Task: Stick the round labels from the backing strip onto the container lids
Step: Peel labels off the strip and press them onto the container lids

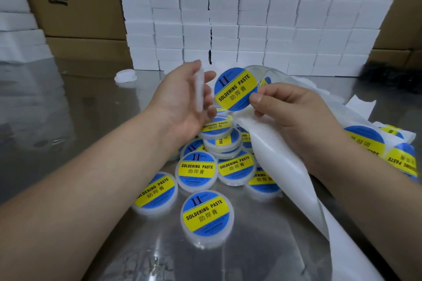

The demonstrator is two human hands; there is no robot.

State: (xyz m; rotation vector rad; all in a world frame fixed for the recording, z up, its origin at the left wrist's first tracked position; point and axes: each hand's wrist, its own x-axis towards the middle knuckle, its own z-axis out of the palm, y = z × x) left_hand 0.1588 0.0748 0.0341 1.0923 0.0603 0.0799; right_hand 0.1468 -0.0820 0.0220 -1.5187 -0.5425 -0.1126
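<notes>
Round blue-and-yellow label [235, 88], print slanting up to the right, is pinched by the right hand [285, 111] above the glossy white backing strip [285, 177], while the left hand [180, 100] grips a translucent container [199, 86] edge-on over labelled tubs [206, 214] heaped on the steel table [68, 97].

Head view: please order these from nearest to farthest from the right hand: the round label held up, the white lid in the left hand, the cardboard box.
1. The round label, pinched by the right hand.
2. The white lid, in the left hand, just left.
3. The cardboard box, far back left.
</notes>
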